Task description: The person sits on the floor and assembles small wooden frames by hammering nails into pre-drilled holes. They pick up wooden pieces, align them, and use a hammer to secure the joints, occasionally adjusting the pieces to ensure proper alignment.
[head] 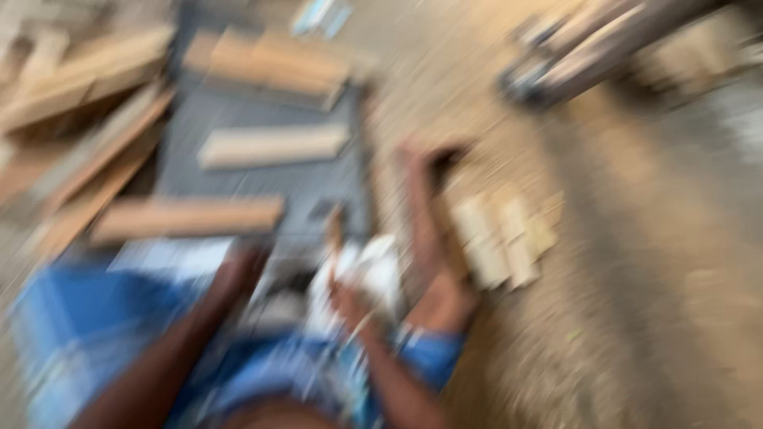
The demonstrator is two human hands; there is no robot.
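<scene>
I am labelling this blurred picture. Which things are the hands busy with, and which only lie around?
In hand:
- white object, near the right hand; grip too blurred to tell
- left hand beside it

Lying about:
- short pale wood blocks
- wooden planks on a dark sheet
- sawdust-covered ground

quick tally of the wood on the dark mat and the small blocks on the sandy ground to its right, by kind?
Heavy blur, so counts are approximate.
Wooden planks on the dark mat: 3 (far, middle, near)
Small pale wood blocks on the sandy ground: about 3
Total: about 6
The plank pile at far left is too blurred to count.
</scene>
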